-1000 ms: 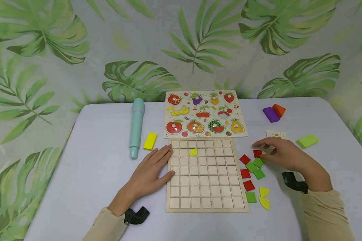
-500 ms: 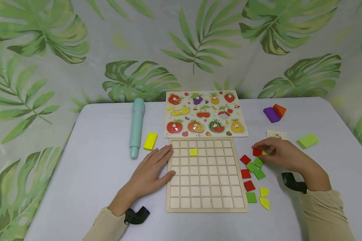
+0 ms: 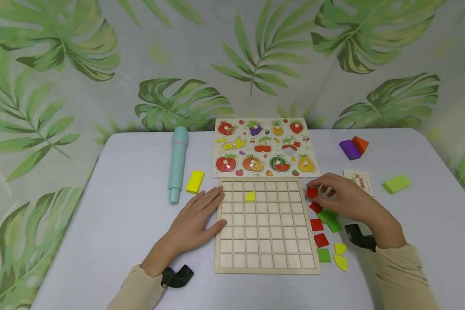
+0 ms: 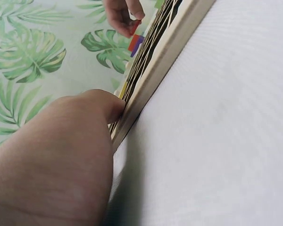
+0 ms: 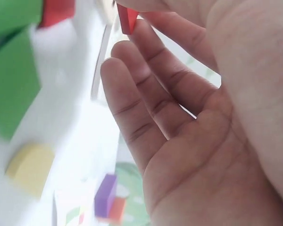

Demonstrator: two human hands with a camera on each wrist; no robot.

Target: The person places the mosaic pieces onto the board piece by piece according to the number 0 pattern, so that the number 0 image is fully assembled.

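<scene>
A wooden grid board (image 3: 265, 226) lies in front of me with one yellow quarter-circle tile (image 3: 249, 196) in its second row. My left hand (image 3: 195, 217) rests flat on the table, its fingers (image 4: 101, 104) touching the board's left edge (image 4: 155, 70). My right hand (image 3: 342, 196) pinches a red square tile (image 3: 311, 192) (image 5: 127, 19) (image 4: 134, 27) just off the board's upper right edge. Below that hand lie loose red tiles (image 3: 317, 224), green tiles (image 3: 330, 218) and yellow quarter-circle tiles (image 3: 340, 256).
A fruit puzzle board (image 3: 264, 148) sits behind the grid board. At the left are a teal toy microphone (image 3: 177, 163) and a yellow block (image 3: 195, 181). At the right are purple and orange blocks (image 3: 353, 146), a small grid card (image 3: 360, 180) and a light green block (image 3: 396, 184).
My right hand has lifted the red tile from the pile and carried it left toward the board's upper right corner. The left hand has stayed put.
</scene>
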